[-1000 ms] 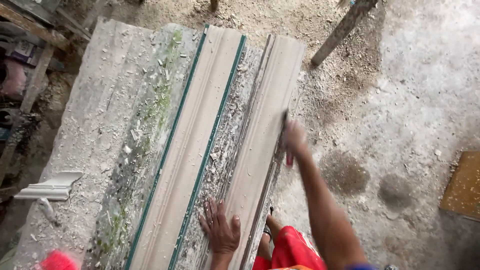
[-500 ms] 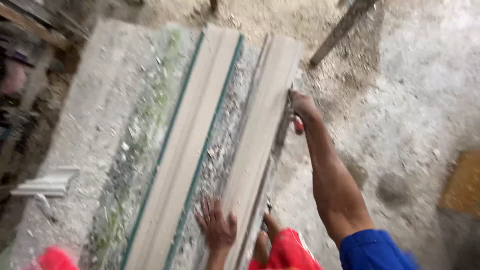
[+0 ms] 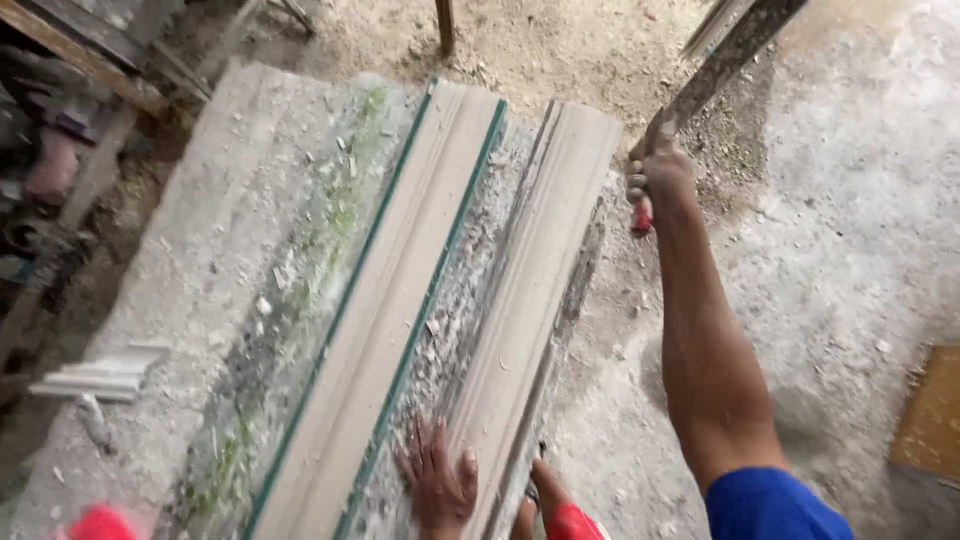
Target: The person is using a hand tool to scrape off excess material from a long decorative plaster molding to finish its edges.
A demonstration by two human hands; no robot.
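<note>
My left hand (image 3: 440,484) lies flat, fingers spread, on the near end of a long pale plaster moulding strip (image 3: 540,270) that rests on a dusty work slab (image 3: 200,260). My right hand (image 3: 658,176) is stretched out past the strip's far right edge, closed around a tool with a red handle (image 3: 641,216). A second moulding strip with green edges (image 3: 400,280) lies parallel to the left. Crumbled plaster fills the gap between them.
A short white moulding offcut (image 3: 100,376) lies on the slab's left edge. Wooden poles (image 3: 735,45) lean at the top right. A brown board (image 3: 930,410) sits on the dusty floor at right. Cluttered timber is at far left.
My right hand with the red-handled tool has slid farther away along the strip's right edge. My left hand has stayed flat on the near end.
</note>
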